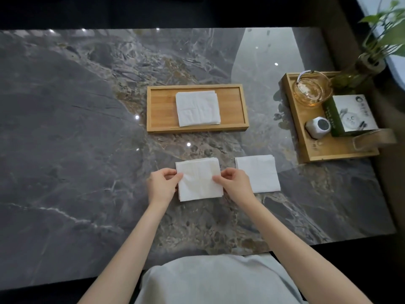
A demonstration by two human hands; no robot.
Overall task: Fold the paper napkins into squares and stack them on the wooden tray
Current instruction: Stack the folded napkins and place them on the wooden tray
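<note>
Left hand and right hand pinch napkin near table's front edge. Advice: keep edges flush, lift level, square it onto tray's stack.

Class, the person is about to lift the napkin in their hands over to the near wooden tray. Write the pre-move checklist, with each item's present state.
1. Both hands on the napkin: ok. The left hand pinches its left edge and the right hand its right edge, a grip on the held napkin from both sides.
2. Napkin folded to a square: ok, roughly square; whether the layers are aligned, cannot tell.
3. Room on the wooden tray: ok. Only the napkin stack sits there.
4. Stack tidy enough to build on: ok, edges only slightly offset.
5. Path to the tray free: ok, bare table between.
6. Waiting napkin out of the way: ok, beside the right hand.
</note>
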